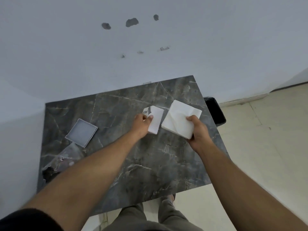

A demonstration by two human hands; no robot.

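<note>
My left hand (141,125) grips a small white packet (155,120) with dark print on its far corner, thumb on top. It sits at the right middle of the dark marble table (133,160). Just to its right, my right hand (198,130) holds a thick stack of white square napkins (180,118) by its near corner, thumb on top and fingers beneath. The stack is tilted and looks slightly raised off the table. The packet and the stack are close but do not touch.
A shallow square grey tray (81,132) lies on the table's left side. Clear plastic wrapping (66,159) lies crumpled near the left front edge. A black bin (215,110) stands on the floor beyond the table's right edge. A white wall rises behind.
</note>
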